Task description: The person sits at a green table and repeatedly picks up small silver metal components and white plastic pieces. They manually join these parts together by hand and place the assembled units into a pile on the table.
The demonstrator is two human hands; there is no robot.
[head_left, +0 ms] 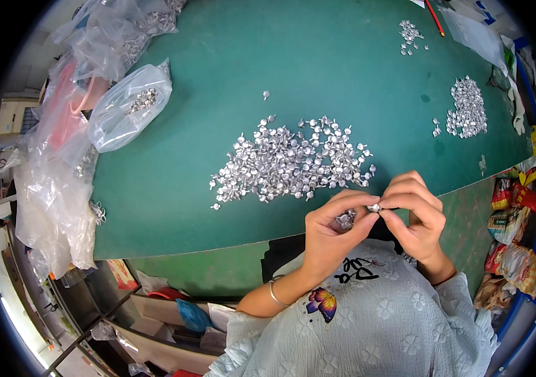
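Over the table's near edge my two hands meet at a small silvery metal part (374,208). The thumb and forefinger of my left hand (327,235) pinch it from one side, and more small metal parts (346,218) sit in that palm. From the other side my right hand (420,220) holds the same part between thumb and fingertips. Just beyond my hands lies a large heap of small silvery metal parts (287,157), round-headed with short stems, spread on the green tabletop (217,69). The exact kind of part is too small to tell.
Clear plastic bags (57,195) crowd the left edge, and one open bag (131,107) holds some metal parts. Smaller piles lie at the right (467,108) and far right (410,34), near a red pencil (434,17). Colourful packets (516,213) stand beyond the right edge.
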